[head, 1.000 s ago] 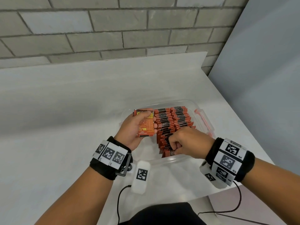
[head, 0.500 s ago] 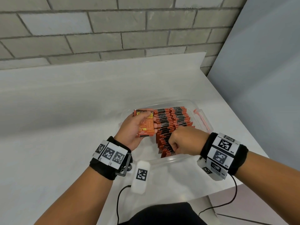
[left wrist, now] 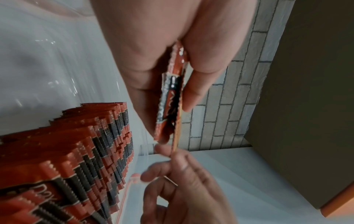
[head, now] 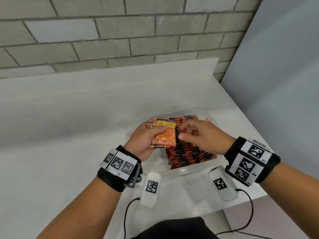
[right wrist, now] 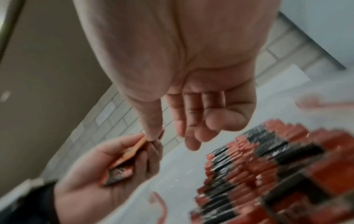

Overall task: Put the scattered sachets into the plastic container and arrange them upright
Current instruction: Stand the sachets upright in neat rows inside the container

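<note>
A clear plastic container [head: 187, 171] sits on the white table, holding rows of upright red-and-black sachets [head: 186, 157] [left wrist: 86, 151] [right wrist: 258, 159]. My left hand [head: 148, 138] [left wrist: 153, 53] [right wrist: 91, 166] hovers over the container's left part and grips a small stack of orange sachets [head: 165, 135] [left wrist: 170, 98] [right wrist: 124, 154], printed back facing me. My right hand [head: 198, 135] [left wrist: 182, 181] [right wrist: 182, 75] is just right of the stack. Its thumb touches the front sachet's right edge while its fingers stay loosely spread and hold nothing.
The table [head: 69, 135] runs back to a grey brick wall [head: 120, 40]. A blue-grey panel [head: 284, 66] stands along the right, close to the table's right edge. Pink latches [head: 209, 119] stick out of the container's sides. Cables hang from both wrists near the front edge.
My right hand has lifted out of the sachet rows, uncurled from a fist and moved left to the stack in my left hand. The left hand has barely moved.
</note>
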Action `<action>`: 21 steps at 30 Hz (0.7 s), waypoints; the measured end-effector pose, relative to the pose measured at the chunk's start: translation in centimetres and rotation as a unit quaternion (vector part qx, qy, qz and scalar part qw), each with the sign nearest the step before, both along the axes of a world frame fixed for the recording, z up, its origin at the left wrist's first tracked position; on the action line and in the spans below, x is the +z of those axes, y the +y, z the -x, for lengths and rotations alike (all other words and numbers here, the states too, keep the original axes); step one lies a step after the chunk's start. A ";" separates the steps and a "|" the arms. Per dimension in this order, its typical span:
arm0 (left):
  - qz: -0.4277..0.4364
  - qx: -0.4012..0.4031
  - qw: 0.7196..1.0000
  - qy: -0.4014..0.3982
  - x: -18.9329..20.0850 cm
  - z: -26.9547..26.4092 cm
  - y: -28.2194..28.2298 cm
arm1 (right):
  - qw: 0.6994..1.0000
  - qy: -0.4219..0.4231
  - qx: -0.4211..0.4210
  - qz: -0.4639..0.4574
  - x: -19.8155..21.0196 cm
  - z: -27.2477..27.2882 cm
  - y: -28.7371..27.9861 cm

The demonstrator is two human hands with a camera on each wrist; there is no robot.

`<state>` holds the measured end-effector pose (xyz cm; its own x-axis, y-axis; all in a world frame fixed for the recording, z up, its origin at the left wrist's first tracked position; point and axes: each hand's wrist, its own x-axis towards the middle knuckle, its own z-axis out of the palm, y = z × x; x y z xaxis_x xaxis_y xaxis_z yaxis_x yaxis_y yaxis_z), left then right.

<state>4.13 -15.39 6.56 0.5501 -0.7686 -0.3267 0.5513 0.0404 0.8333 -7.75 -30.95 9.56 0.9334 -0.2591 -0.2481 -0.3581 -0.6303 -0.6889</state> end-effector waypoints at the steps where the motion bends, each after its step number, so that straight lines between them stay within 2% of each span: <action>1: 0.008 -0.005 1.000 -0.004 0.1 0.1 -0.1 | 0.999 0.000 -0.022 -0.046 0.2 -0.1 0.3; 3: 0.021 -0.015 1.000 -0.014 0.2 0.2 -0.3 | 0.994 -0.006 -0.042 -0.105 0.5 -0.3 0.7; 8: 0.020 -0.023 0.999 -0.033 0.1 0.5 -0.4 | 0.982 -0.064 -0.062 -0.169 0.7 -0.8 1.0; 10: 0.023 -0.029 0.999 -0.039 0.1 0.7 -0.4 | 0.983 -0.088 -0.069 -0.144 0.9 -0.8 1.0; 13: 0.035 -0.001 0.999 -0.023 0.3 0.8 -0.3 | 0.971 -0.208 -0.114 -0.033 0.8 -0.8 0.8; 16: 0.052 0.019 0.998 0.018 0.4 0.8 -0.3 | 0.950 -0.293 -0.062 0.092 0.4 -0.4 1.1; 18: 0.057 0.024 0.997 0.035 0.5 0.8 -0.3 | 0.953 -0.283 -0.006 0.110 0.0 -0.1 1.7; 21: 0.053 0.039 0.998 0.016 0.3 0.8 -0.4 | 0.965 -0.232 0.041 0.112 -0.6 0.3 1.8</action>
